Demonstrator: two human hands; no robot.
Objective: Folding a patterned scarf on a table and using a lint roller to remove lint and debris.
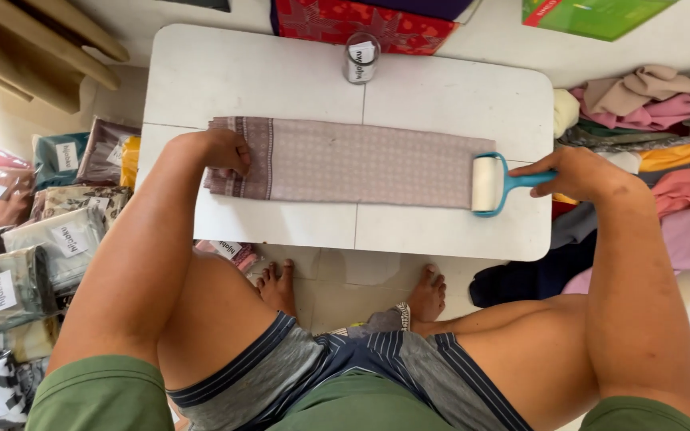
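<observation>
A long folded cloth [353, 162] lies flat across the middle of the white tabletop [441, 96]. It is dusty pink with small dots and has a darker band at its 9 o'clock end.

The left hand [225, 152] presses down on that darker end. Its fingers are curled on the cloth, but it does not hold anything up.

The right hand [573, 172] is at the 3 o'clock end. Its grip is closed around the blue handle of a lint roller [493, 183]. The white roll sits right on the edge of the cloth there.

A small round tin [361, 57] stands at 12 o'clock from the cloth, near the far edge of the tabletop, well apart from both hands.

At 9 o'clock on the floor are many folded cloths in clear bags [33, 239]. At 3 o'clock is a loose pile of coloured cloths [656, 120]. The person's bare feet [429, 294] rest on the floor under the tabletop.
</observation>
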